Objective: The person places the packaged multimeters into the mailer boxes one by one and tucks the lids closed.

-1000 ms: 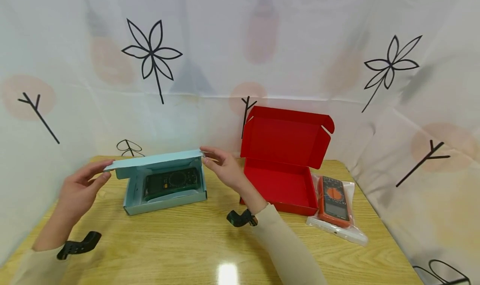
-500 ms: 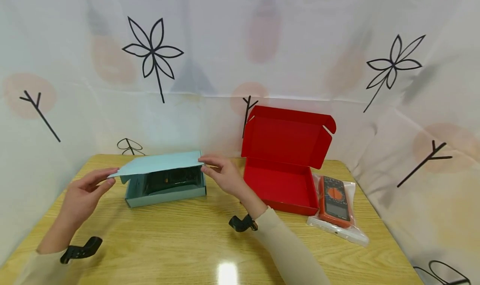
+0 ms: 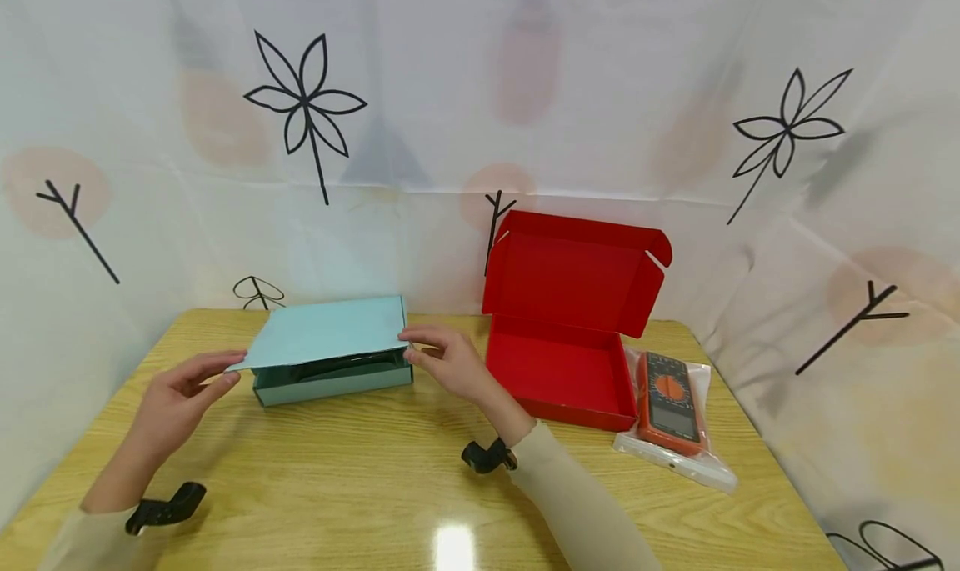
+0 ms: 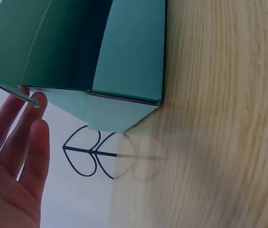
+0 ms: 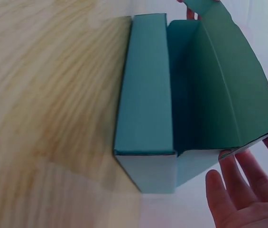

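A light blue cardboard box stands at the back left of the table, its hinged lid tilted down over it with a narrow gap along the front. My left hand pinches the lid's front left corner between thumb and fingers. At the opposite corner, my right hand grips the lid's edge. Most of the dark multimeter inside is hidden under the lid; a sliver shows in the gap. In the right wrist view, the lid's folded front flap leans outward above the front wall.
To the right, a red box stands with its lid raised against the cloth backdrop. Beside it lies an orange multimeter on or in a clear plastic bag. The wooden table extends in front of both boxes.
Both hands have lowered the blue lid toward the front, moving down with it. The multimeter inside has gone from plainly visible to almost covered. The red box and orange multimeter have stayed put.
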A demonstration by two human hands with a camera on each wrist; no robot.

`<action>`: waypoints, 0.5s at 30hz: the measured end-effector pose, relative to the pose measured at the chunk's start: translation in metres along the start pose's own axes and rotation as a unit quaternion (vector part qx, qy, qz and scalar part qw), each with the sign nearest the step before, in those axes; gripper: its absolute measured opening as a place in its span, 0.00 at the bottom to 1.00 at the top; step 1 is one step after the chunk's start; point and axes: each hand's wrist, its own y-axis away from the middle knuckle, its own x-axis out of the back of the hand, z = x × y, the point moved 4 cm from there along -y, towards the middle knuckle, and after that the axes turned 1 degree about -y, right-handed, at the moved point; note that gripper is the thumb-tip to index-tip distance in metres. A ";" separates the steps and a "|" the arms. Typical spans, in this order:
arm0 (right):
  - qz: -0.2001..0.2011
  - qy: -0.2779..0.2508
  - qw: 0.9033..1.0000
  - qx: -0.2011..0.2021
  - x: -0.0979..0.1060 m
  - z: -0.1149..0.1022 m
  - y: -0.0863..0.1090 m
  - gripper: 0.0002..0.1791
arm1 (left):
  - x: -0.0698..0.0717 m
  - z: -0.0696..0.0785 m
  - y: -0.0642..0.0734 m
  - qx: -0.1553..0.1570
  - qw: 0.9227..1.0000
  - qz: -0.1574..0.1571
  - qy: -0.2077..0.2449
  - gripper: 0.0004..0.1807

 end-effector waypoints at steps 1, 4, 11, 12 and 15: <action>-0.002 0.001 1.000 -0.001 -0.001 0.001 0.001 0.17 | 0.000 -0.001 0.001 0.002 1.000 -0.005 -0.003 0.17; -0.012 -0.002 1.000 -0.006 -0.002 0.005 0.005 0.18 | -0.001 -0.006 0.005 0.005 1.000 -0.023 -0.017 0.17; -0.025 0.009 1.000 -0.016 -0.007 0.025 0.011 0.17 | -0.005 -0.016 0.013 0.007 0.998 -0.064 -0.023 0.16; -0.026 0.013 0.999 -0.016 -0.008 0.033 0.010 0.17 | -0.006 -0.016 0.014 0.007 0.997 -0.066 -0.027 0.16; -0.027 0.030 0.999 -0.016 -0.010 0.053 0.010 0.17 | -0.008 -0.018 0.017 0.010 0.997 -0.069 -0.042 0.16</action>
